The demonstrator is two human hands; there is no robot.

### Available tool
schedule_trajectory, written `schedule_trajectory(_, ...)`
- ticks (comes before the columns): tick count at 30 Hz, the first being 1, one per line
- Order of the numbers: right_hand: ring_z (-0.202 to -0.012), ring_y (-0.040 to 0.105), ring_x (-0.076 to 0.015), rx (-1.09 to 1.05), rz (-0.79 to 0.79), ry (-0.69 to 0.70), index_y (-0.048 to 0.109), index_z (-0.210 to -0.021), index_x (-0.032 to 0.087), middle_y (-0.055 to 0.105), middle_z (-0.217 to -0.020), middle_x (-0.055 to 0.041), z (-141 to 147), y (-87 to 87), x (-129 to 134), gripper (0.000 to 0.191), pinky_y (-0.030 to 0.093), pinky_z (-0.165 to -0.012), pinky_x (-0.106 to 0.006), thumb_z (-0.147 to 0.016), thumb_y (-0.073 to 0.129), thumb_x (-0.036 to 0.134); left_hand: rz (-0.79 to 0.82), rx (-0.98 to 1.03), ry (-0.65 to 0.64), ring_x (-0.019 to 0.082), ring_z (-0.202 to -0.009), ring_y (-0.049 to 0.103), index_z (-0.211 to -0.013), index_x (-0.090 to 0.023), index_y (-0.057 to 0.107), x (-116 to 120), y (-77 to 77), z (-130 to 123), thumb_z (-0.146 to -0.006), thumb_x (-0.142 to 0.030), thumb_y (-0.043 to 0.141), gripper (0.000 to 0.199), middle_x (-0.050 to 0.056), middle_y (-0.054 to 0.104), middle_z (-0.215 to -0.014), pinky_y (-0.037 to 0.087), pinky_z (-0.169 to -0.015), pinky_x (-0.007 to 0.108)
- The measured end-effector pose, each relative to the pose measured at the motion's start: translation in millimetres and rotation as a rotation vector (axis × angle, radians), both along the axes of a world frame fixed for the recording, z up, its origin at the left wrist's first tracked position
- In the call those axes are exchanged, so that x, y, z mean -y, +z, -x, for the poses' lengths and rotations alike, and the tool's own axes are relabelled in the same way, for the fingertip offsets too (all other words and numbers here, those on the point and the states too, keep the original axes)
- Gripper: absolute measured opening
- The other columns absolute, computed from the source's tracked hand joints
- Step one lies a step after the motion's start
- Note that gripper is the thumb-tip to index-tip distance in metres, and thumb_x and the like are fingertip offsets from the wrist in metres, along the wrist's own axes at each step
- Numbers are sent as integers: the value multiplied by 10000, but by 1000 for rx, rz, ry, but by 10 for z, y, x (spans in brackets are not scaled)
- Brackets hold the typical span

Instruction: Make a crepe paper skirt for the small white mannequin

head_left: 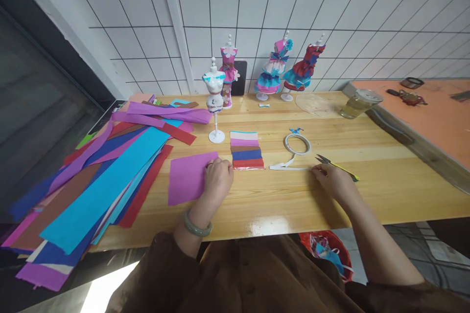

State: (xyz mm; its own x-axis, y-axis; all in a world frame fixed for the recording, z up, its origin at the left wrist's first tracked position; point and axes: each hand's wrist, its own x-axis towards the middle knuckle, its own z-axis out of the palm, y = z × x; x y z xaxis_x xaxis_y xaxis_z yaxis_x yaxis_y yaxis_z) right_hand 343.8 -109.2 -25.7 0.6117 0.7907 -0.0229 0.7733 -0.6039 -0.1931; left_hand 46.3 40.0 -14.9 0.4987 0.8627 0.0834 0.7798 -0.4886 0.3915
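A purple crepe paper sheet (186,180) lies flat on the table, and my left hand (219,178) is closed over its right edge with the fingers curled; the fingertips are partly hidden. My right hand (335,182) pinches the end of a white strip of double-sided tape (290,167). That strip runs left from the fingers, folds, and leads up to the tape roll (297,144). Just above my right hand lie scissors (338,167) with yellow handles. Between my hands is a pack of folded crepe paper (246,150) in several colours.
A pile of coloured crepe paper strips (110,176) covers the left side. A white mannequin stand (215,98) stands before several dressed mannequins (272,71), with a phone (240,78) at the wall. At the right are a cup of liquid (358,105) and, below, a red basket (343,249).
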Motion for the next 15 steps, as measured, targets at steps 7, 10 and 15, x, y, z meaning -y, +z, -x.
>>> schedule_trajectory(7, -674, 614, -224, -92, -138, -6, 641, -884, 189, 674, -774, -74, -64, -104, 118, 259, 435, -608, -318, -765, 485, 358, 35, 87, 42, 171, -911, 583, -996, -181, 629, -306, -11, 359, -782, -151, 427, 296, 58, 658, -973, 420, -825, 277)
schedule_trajectory(10, -638, 605, -210, -130, -177, -24, 639, -884, 182, 655, -759, -70, -105, -121, 191, 306, 435, -585, -316, -745, 509, 421, -41, 28, 142, 233, -974, 554, -1021, -157, 625, -503, -2, 671, -768, -209, 481, 296, 105, 635, -1012, 397, -875, 351)
schedule_trajectory(15, -518, 561, -169, -104, -255, -26, 633, -964, 155, 636, -857, -125, -83, -27, 297, 431, 410, -501, -304, -708, 543, 490, -64, -124, 132, 276, -1077, 494, -1096, -157, 585, -709, -36, 1029, -738, -267, 544, 377, 134, 584, -1117, 361, -921, 396)
